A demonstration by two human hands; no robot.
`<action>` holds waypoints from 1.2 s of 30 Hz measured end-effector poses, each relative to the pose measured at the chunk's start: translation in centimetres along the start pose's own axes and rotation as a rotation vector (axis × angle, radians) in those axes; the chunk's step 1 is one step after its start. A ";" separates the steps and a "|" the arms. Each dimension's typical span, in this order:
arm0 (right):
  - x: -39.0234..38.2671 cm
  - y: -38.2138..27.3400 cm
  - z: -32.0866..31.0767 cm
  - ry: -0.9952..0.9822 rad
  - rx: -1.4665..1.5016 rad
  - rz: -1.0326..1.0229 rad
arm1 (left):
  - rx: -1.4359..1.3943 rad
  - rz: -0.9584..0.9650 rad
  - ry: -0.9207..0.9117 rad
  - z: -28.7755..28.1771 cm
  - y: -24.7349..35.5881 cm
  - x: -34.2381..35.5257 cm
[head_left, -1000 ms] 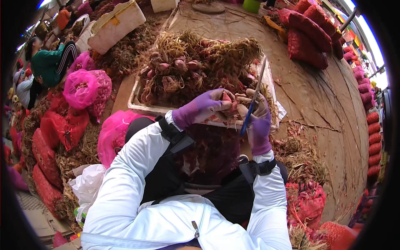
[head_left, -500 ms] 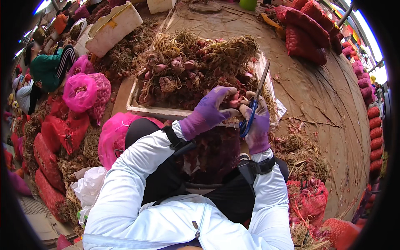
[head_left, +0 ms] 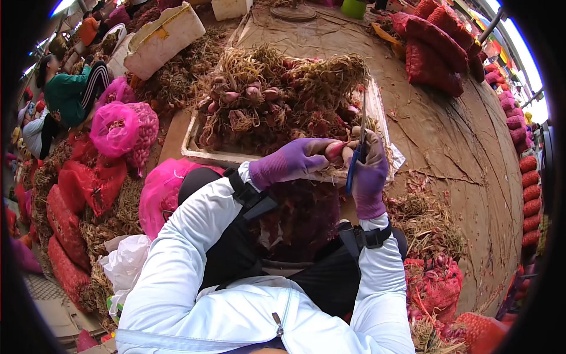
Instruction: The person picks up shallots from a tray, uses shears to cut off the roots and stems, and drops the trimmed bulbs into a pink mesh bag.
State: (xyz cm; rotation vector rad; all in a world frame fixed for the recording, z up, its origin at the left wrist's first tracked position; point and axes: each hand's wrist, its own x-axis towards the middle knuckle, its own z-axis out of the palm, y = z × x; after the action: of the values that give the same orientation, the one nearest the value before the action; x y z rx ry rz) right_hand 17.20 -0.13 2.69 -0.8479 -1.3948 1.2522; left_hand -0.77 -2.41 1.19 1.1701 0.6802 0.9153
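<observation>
My left hand (head_left: 293, 161), in a purple glove, grips a small reddish shallot bulb (head_left: 335, 151) at its fingertips. My right hand (head_left: 369, 171), also in a purple glove, holds blue-handled scissors (head_left: 357, 147) with the blades pointing up, right beside the bulb. Both hands hover over the near edge of a white tray (head_left: 194, 137) heaped with shallots (head_left: 265, 106) that have long dry roots and stems. Below the hands lies a dark heap of trimmed shallots (head_left: 298, 218) in my lap.
Red mesh sacks (head_left: 439, 50) lie at the far right on the brown ground cloth (head_left: 466, 153). Pink mesh bags (head_left: 121, 127) and more red sacks (head_left: 65, 212) crowd the left. A person in green (head_left: 73, 94) sits at the far left. Cut roots (head_left: 427, 221) pile at my right.
My left hand opened its fingers briefly, then closed back on the bulb. The scissors have stayed upright beside it, shifting slightly left.
</observation>
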 end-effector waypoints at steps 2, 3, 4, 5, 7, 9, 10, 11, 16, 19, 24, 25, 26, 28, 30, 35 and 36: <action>0.2 0.3 0.4 0.013 0.039 -0.007 | 0.073 0.071 0.043 -0.3 -0.3 0.1; 0.2 0.6 0.4 0.032 0.073 -0.010 | 0.074 0.071 0.042 -0.4 -0.5 0.2; 0.3 1.0 0.2 0.033 0.073 -0.011 | 0.090 0.067 0.061 -0.4 -0.7 0.4; 0.3 1.4 -0.1 -0.012 0.110 0.010 | 0.106 0.063 0.080 -0.4 -1.0 0.6; 0.2 1.6 -0.2 -0.060 0.148 0.030 | 0.195 0.090 0.145 0.0 -2.0 0.8; -0.1 1.7 -0.1 -0.076 0.199 0.043 | 0.282 0.116 0.206 0.1 -2.3 0.8; -0.1 1.6 -0.3 -0.071 0.199 0.044 | 0.264 0.044 0.186 0.1 -2.2 0.8; -0.1 1.5 -0.6 -0.080 0.201 0.093 | 0.245 -0.027 0.167 0.0 -2.0 0.6; 0.2 -1.2 -1.2 -0.174 0.164 0.244 | -0.221 -0.218 -0.067 -0.9 1.4 -0.4; 0.3 0.4 -0.8 -0.290 0.415 0.221 | 0.686 0.730 -0.289 -3.6 0.2 0.3; 0.9 -0.5 -2.2 -0.246 0.353 0.280 | 0.326 -0.473 -0.258 -1.9 1.6 -0.7; 1.1 -0.5 -2.7 -0.245 0.312 0.299 | 0.354 -0.418 -0.130 -1.8 1.6 -0.7; 1.3 -0.5 -3.1 -0.243 0.270 0.315 | 0.382 -0.362 -0.003 -1.7 1.6 -0.8; 1.3 -0.6 -3.6 -0.309 0.222 0.360 | -0.012 -0.238 0.110 -3.0 2.5 -0.8; 0.9 -0.8 -3.9 -0.441 0.118 0.461 | 0.043 -0.035 0.225 -5.7 0.1 -0.5; 0.4 -0.7 -1.2 -0.127 0.121 0.207 | 0.071 -0.133 0.275 -3.4 0.4 -0.3; 0.5 -0.4 -1.2 -0.122 0.119 0.207 | 0.096 -0.196 0.293 -2.5 1.2 -0.3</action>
State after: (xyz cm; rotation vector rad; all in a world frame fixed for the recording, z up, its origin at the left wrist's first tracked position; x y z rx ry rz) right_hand 18.25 0.57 3.08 -0.8616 -1.3379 1.5517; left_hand -3.32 -1.35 1.65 1.0407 1.0672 0.9025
